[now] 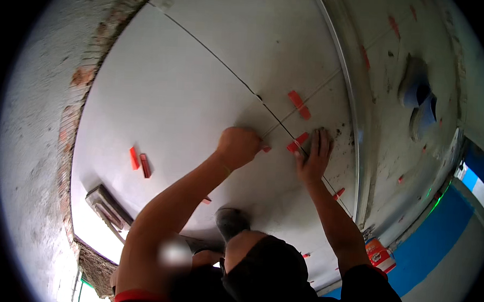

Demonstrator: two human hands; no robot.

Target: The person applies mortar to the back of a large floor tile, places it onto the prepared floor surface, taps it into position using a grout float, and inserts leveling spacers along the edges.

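Pale floor tiles (163,93) spread beneath — the left hand (238,146) curled just left of one red tile-levelling wedge (266,149), grip unclear; the right hand (315,158), fingers extended, lay beside a second wedge (296,143).

Pale tiled floor (164,83), rough grey wall (39,99) with exposed brick (83,75), partly blue wall (432,240) rightward.

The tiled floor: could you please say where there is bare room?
Free: between the rough wall and the dark joint, above the two leftmost red wedges; the upper tile between that joint and the metal strip. Crowded: the joint crossing, with left hand, right hand and more wedges around.
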